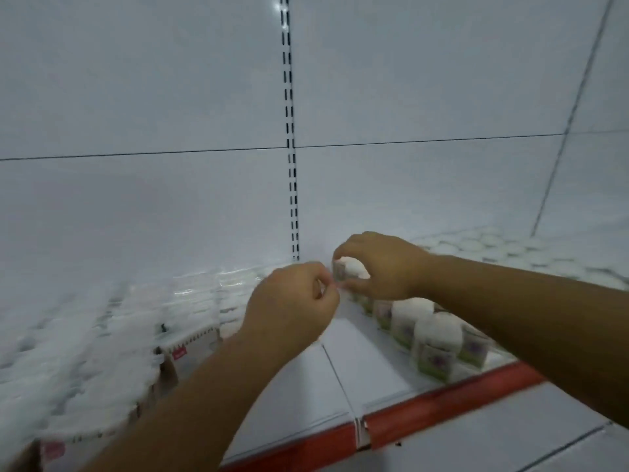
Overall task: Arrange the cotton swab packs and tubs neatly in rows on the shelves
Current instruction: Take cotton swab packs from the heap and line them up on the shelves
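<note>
1. Cotton swab tubs [435, 335] stand in one line on the shelf [340, 379], running from the red edge strip [442, 400] back toward the back panel [170, 97]. More round white tops fill the shelf further right.
2. At the far end of that line the right hand [381, 267] grips the rearmost tub [345, 270] from above, with fingers and thumb curled round its white top, near the slotted upright [289, 131]. I cannot tell whether the tub rests on the shelf or is held just off it.
3. The left hand [292, 301] sits just beside that tub with its fingers curled in. The blur hides whether it pinches the tub's edge or holds nothing.
4. The cotton swab packs [102, 335] lie in dense rows on the left, well apart from the tub line, with bare shelf between them.
5. The step in hand looks like seating the rearmost tub at the back of its row.
6. Next, I would expect it to be set down square, label turned the same way as its neighbours and touching the tub in front. A gentle release matters here, because a knock could topple the narrow line.
</note>
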A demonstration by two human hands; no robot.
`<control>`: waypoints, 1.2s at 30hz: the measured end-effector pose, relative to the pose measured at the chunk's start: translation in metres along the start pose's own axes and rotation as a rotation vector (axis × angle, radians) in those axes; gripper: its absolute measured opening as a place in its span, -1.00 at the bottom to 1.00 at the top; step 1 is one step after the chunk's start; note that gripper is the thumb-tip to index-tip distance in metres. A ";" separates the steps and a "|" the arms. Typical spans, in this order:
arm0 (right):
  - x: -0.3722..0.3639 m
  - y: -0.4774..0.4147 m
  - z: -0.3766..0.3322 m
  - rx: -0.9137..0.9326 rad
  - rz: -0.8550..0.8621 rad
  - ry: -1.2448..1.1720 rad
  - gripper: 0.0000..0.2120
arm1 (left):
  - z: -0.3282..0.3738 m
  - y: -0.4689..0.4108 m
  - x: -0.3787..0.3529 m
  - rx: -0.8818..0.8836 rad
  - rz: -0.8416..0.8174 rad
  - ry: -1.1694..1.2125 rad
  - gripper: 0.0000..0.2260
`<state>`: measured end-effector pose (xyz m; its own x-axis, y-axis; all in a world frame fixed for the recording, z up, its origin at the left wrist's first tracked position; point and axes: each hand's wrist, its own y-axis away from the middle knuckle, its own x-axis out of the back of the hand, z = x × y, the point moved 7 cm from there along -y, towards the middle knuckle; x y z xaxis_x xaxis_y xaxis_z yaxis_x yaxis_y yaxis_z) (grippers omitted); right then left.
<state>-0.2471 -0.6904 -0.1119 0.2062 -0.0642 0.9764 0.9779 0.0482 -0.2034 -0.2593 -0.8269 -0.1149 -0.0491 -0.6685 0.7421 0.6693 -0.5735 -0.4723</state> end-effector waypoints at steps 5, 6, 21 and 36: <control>0.038 0.073 0.092 -0.222 -0.049 0.130 -0.42 | 0.076 -0.051 -0.055 -0.171 -0.246 -0.122 -0.55; 0.046 0.093 0.115 -0.283 -0.040 0.108 -0.40 | 0.097 -0.062 -0.072 -0.197 -0.304 -0.138 -0.49; 0.050 0.439 0.454 -0.818 -0.160 0.143 -0.24 | 0.449 -0.143 -0.366 -0.509 -0.586 -0.392 -0.38; 0.011 0.477 0.750 -0.942 -0.190 0.067 -0.31 | 0.581 -0.315 -0.604 -0.529 -0.689 -0.367 -0.42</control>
<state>0.1965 0.0799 -0.1436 0.0146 -0.0468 0.9988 0.6147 -0.7874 -0.0459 -0.0099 0.0323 -0.1380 -0.0119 0.0376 0.9992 0.1517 -0.9877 0.0389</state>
